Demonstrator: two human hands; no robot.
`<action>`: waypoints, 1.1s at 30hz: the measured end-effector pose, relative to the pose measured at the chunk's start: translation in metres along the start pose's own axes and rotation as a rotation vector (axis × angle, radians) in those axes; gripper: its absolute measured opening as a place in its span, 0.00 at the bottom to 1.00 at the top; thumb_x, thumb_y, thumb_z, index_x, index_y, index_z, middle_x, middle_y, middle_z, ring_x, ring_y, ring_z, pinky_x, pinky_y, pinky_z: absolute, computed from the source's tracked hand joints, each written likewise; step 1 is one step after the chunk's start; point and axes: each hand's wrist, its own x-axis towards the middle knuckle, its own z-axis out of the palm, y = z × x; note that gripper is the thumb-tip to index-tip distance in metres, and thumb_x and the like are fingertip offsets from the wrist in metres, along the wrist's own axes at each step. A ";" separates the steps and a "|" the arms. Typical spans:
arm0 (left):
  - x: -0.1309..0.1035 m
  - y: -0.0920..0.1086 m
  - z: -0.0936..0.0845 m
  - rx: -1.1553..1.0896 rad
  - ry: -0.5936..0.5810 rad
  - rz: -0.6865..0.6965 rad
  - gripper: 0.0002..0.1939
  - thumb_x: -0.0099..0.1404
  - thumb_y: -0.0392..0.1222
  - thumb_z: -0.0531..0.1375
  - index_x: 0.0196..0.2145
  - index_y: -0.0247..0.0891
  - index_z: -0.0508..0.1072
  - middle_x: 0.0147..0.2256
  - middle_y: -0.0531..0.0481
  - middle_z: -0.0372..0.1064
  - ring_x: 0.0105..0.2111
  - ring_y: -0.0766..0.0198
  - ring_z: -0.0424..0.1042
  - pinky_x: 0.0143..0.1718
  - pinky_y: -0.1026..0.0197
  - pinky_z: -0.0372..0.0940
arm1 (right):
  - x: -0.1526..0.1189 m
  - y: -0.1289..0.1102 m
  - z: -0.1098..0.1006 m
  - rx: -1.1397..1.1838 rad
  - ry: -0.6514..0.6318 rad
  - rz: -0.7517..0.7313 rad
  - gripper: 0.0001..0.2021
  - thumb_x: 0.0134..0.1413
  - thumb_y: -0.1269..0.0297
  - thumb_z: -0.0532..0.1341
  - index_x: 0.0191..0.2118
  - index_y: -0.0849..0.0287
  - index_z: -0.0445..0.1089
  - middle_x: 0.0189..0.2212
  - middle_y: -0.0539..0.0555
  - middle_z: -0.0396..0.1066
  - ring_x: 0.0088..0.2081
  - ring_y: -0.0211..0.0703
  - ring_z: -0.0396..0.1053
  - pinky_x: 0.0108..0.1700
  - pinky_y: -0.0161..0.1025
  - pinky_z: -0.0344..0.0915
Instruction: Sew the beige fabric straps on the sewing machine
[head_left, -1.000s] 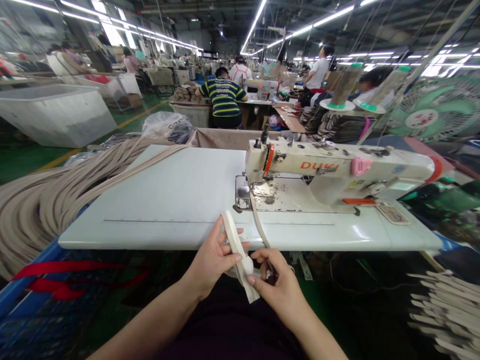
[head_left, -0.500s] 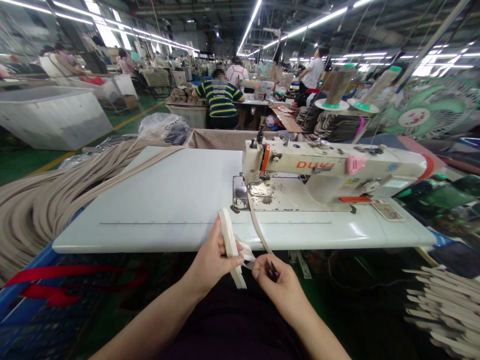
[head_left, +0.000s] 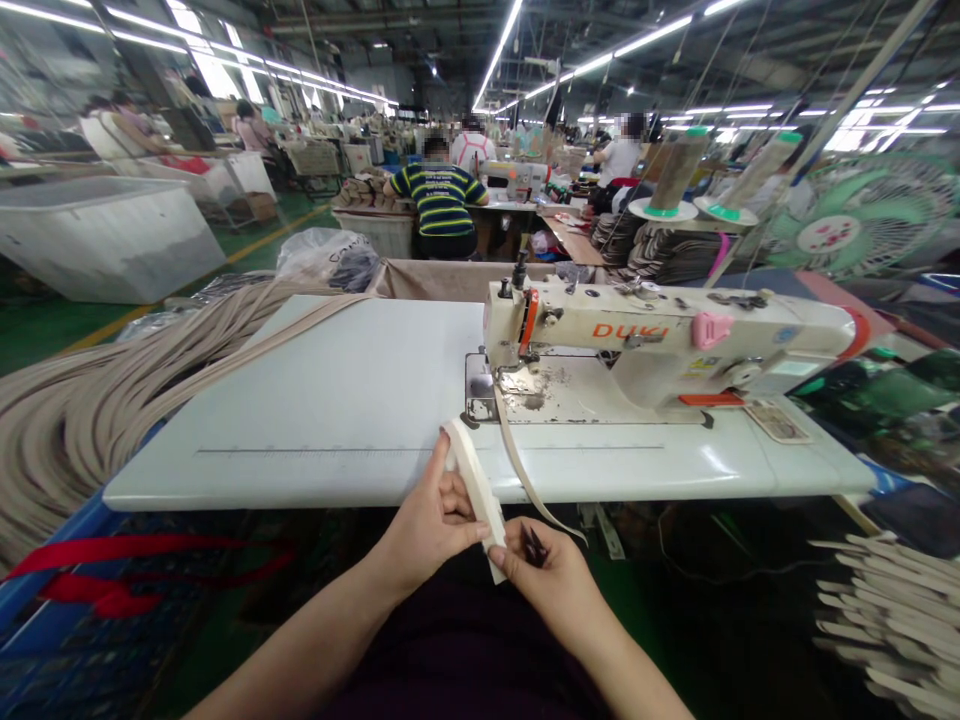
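A cream fabric strip point(head_left: 474, 478) is looped over my left hand point(head_left: 424, 535), whose thumb and fingers are closed on it in front of the table edge. My right hand point(head_left: 546, 568) pinches the strip's lower end between thumb and fingers. Tucked in the same hand is a small dark tool point(head_left: 533, 546), which looks like thread snips. Behind my hands stands a sewing machine point(head_left: 667, 335) with orange lettering. A narrow beige strip point(head_left: 517, 458) runs from under its needle area and hangs past the table's front edge.
The white sewing table point(head_left: 337, 400) has a printed ruler line. Long beige strips point(head_left: 90, 390) are heaped on the left, above a red band point(head_left: 112, 575). At the lower right lies a stack of pale strips point(head_left: 892, 610). A green fan point(head_left: 847, 225) and thread cones point(head_left: 679, 175) stand behind.
My right hand has moved to the cream strip's lower end, closer to my left hand. The narrow beige strip now hangs free of my right hand.
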 end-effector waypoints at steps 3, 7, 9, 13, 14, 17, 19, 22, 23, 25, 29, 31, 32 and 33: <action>0.001 0.001 -0.001 -0.003 0.010 0.007 0.70 0.53 0.39 0.75 0.72 0.46 0.25 0.38 0.48 0.73 0.40 0.52 0.78 0.45 0.50 0.71 | 0.000 -0.003 -0.003 -0.022 -0.008 -0.021 0.23 0.52 0.41 0.69 0.28 0.57 0.66 0.24 0.45 0.57 0.28 0.37 0.54 0.33 0.37 0.53; 0.001 0.003 -0.001 -0.065 0.023 0.036 0.70 0.54 0.40 0.75 0.72 0.47 0.25 0.39 0.47 0.74 0.40 0.50 0.78 0.44 0.49 0.72 | -0.005 -0.007 -0.007 -0.086 0.005 -0.063 0.22 0.58 0.40 0.64 0.38 0.57 0.71 0.28 0.48 0.63 0.31 0.39 0.59 0.35 0.38 0.56; 0.000 0.005 -0.001 -0.101 0.050 0.041 0.69 0.54 0.40 0.75 0.72 0.49 0.26 0.39 0.47 0.75 0.41 0.50 0.78 0.44 0.49 0.72 | -0.007 -0.008 -0.010 -0.092 -0.008 -0.045 0.25 0.63 0.37 0.58 0.37 0.58 0.70 0.27 0.49 0.64 0.30 0.39 0.60 0.34 0.38 0.55; -0.001 0.007 -0.003 -0.135 0.075 0.023 0.70 0.53 0.40 0.76 0.73 0.51 0.28 0.40 0.47 0.74 0.42 0.49 0.78 0.46 0.47 0.72 | -0.011 -0.005 -0.010 -0.008 -0.021 0.018 0.28 0.65 0.35 0.54 0.29 0.58 0.67 0.24 0.49 0.62 0.26 0.37 0.56 0.30 0.38 0.51; -0.002 0.007 -0.004 -0.141 0.067 0.019 0.70 0.53 0.40 0.76 0.73 0.52 0.27 0.40 0.47 0.74 0.42 0.49 0.78 0.46 0.47 0.72 | -0.012 -0.004 -0.009 0.026 -0.025 0.031 0.28 0.63 0.35 0.56 0.30 0.58 0.67 0.23 0.48 0.62 0.26 0.37 0.55 0.30 0.37 0.50; -0.002 0.007 -0.005 -0.157 0.043 0.011 0.69 0.54 0.40 0.76 0.72 0.53 0.27 0.42 0.46 0.74 0.43 0.48 0.78 0.47 0.45 0.72 | -0.013 -0.003 -0.003 0.129 -0.056 0.075 0.27 0.61 0.34 0.59 0.30 0.58 0.66 0.21 0.46 0.59 0.24 0.34 0.52 0.27 0.36 0.46; -0.003 0.007 -0.004 -0.159 0.041 0.007 0.69 0.54 0.40 0.76 0.72 0.53 0.28 0.43 0.45 0.74 0.43 0.48 0.78 0.47 0.44 0.72 | -0.014 -0.003 -0.001 0.216 -0.075 0.132 0.27 0.59 0.34 0.60 0.31 0.57 0.64 0.21 0.44 0.57 0.21 0.32 0.48 0.25 0.35 0.40; -0.003 0.007 -0.004 -0.149 0.049 0.003 0.69 0.53 0.39 0.76 0.72 0.53 0.27 0.44 0.44 0.73 0.44 0.47 0.78 0.47 0.44 0.73 | -0.014 -0.002 0.002 0.330 -0.076 0.209 0.28 0.54 0.34 0.65 0.34 0.56 0.61 0.21 0.42 0.54 0.21 0.30 0.43 0.25 0.35 0.34; -0.004 0.007 -0.003 -0.147 0.052 0.003 0.69 0.53 0.39 0.76 0.72 0.53 0.27 0.44 0.44 0.73 0.44 0.47 0.78 0.47 0.44 0.73 | -0.014 -0.002 0.002 0.346 -0.077 0.221 0.28 0.53 0.34 0.66 0.35 0.56 0.60 0.21 0.41 0.53 0.21 0.29 0.42 0.25 0.34 0.33; -0.004 0.008 -0.003 -0.146 0.058 0.001 0.70 0.53 0.39 0.76 0.72 0.53 0.26 0.44 0.44 0.73 0.44 0.47 0.78 0.47 0.44 0.73 | -0.013 -0.003 0.002 0.361 -0.076 0.226 0.29 0.52 0.34 0.67 0.35 0.56 0.60 0.21 0.41 0.52 0.21 0.29 0.42 0.24 0.34 0.33; -0.004 0.008 -0.002 -0.154 0.062 -0.006 0.71 0.52 0.39 0.76 0.72 0.53 0.26 0.44 0.44 0.74 0.44 0.47 0.78 0.46 0.45 0.73 | -0.012 -0.004 0.002 0.379 -0.061 0.229 0.29 0.50 0.34 0.68 0.34 0.56 0.60 0.20 0.40 0.49 0.21 0.29 0.40 0.24 0.34 0.32; -0.003 0.006 -0.002 -0.158 0.049 0.005 0.70 0.53 0.39 0.76 0.72 0.54 0.26 0.45 0.44 0.74 0.44 0.48 0.78 0.46 0.46 0.73 | -0.012 -0.004 0.002 0.374 -0.066 0.233 0.29 0.50 0.34 0.67 0.35 0.56 0.61 0.20 0.40 0.49 0.21 0.28 0.39 0.24 0.34 0.32; -0.003 0.005 -0.002 -0.156 0.043 0.013 0.69 0.54 0.39 0.75 0.72 0.54 0.27 0.45 0.44 0.74 0.44 0.48 0.78 0.46 0.47 0.74 | -0.011 -0.004 0.002 0.371 -0.071 0.233 0.29 0.51 0.34 0.67 0.35 0.56 0.62 0.20 0.40 0.49 0.20 0.28 0.39 0.24 0.34 0.31; -0.003 0.004 -0.002 -0.150 0.038 0.021 0.69 0.54 0.38 0.75 0.72 0.54 0.27 0.44 0.44 0.74 0.44 0.49 0.78 0.46 0.48 0.74 | -0.011 -0.004 0.003 0.369 -0.077 0.234 0.29 0.51 0.34 0.67 0.36 0.56 0.62 0.20 0.40 0.50 0.20 0.28 0.40 0.24 0.34 0.31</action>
